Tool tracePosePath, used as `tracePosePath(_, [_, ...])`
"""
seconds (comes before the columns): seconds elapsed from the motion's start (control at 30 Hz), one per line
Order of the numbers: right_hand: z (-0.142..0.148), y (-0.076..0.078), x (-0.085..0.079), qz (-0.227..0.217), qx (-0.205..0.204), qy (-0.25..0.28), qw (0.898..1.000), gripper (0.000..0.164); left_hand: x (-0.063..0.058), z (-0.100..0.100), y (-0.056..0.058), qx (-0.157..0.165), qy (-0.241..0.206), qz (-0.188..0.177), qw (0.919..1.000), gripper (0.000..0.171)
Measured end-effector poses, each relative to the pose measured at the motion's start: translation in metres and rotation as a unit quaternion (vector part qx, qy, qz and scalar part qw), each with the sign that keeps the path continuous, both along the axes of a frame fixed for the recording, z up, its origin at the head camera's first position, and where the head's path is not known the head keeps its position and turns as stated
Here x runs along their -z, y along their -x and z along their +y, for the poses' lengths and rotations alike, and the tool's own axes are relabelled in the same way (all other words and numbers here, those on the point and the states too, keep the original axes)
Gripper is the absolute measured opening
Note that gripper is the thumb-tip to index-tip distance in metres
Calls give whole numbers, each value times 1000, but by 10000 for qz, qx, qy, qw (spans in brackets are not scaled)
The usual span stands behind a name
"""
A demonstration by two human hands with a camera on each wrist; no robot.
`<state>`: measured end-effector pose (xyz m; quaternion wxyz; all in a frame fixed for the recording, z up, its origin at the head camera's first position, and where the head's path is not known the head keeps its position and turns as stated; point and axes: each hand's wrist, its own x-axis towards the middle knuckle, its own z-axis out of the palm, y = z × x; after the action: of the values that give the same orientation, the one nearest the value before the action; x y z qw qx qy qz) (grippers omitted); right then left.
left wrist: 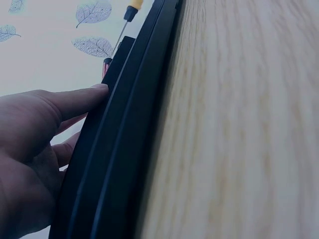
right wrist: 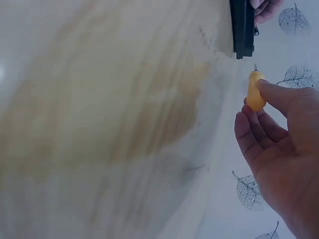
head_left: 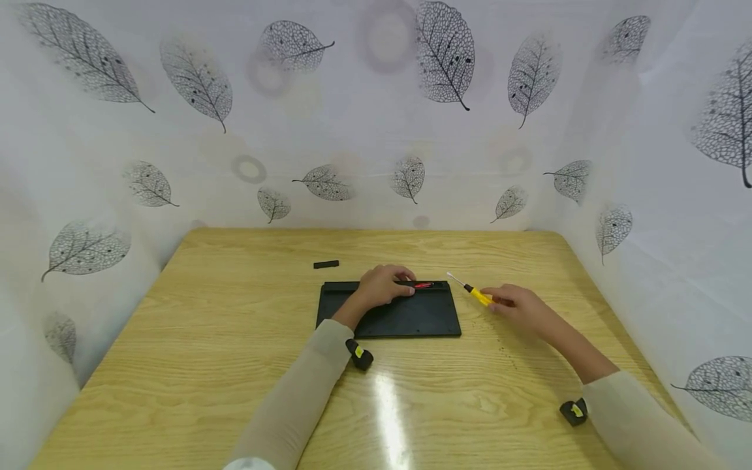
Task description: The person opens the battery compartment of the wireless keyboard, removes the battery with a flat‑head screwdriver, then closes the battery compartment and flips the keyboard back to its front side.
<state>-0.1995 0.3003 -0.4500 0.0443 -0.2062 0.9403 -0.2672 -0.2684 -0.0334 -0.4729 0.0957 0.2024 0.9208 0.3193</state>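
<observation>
A black keyboard (head_left: 405, 318) lies on the table with its plain underside up and a raised ridge along its far side. My left hand (head_left: 380, 286) holds that ridge, thumb on the near side and fingers behind it. Beside the thumb, a red battery (head_left: 424, 285) shows in an opening in the ridge. My right hand (head_left: 519, 308) pinches the yellow handle of a screwdriver (head_left: 480, 297) between thumb and fingers, right of the keyboard. Its metal tip points up and left, apart from the keyboard in the head view. The right wrist view also shows the screwdriver's handle (right wrist: 255, 92).
A small black strip, like a battery cover (head_left: 326, 264), lies behind the keyboard to the left. Dark specks (head_left: 502, 349) mark the wooden table (head_left: 235, 365) near the right forearm. A leaf-patterned curtain (head_left: 364, 130) surrounds the table's back and sides.
</observation>
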Motion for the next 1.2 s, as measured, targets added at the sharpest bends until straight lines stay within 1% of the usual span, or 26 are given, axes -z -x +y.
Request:
tracePosePath(0.1, [8, -5, 2, -52, 445, 93, 9990, 40, 0, 0, 0, 12, -4, 1, 10000, 30])
tracePosePath(0.23, [22, -11, 3, -71, 1009, 168, 9947, 42, 0, 0, 0, 28, -11, 25, 10000, 29])
tracePosePath(0.33, [34, -13, 5, 51, 1296, 115, 9915, 43, 0, 0, 0, 19, -24, 28, 10000, 29])
tracePosePath(0.47, [48, -16, 10, 137, 1561, -15, 9877, 43, 0, -1, -1, -2, -44, 19, 10000, 29])
tracePosePath(0.67, [65, -20, 14, 280, 1803, -229, 9830, 42, 0, 0, -1, 0, -31, 27, 10000, 30])
tracePosePath(0.87, [75, -22, 16, 184, 1969, -442, 9793, 44, -1, 1, -2, -5, -32, 12, 10000, 30])
tracePosePath(0.97, [77, -23, 15, 178, 1995, -525, 9783, 45, -1, 1, -2, -16, -32, -3, 10000, 30])
tracePosePath(1.2, [78, -24, 15, 181, 1909, -628, 9794, 46, 0, 1, -1, -40, -19, -24, 10000, 29])
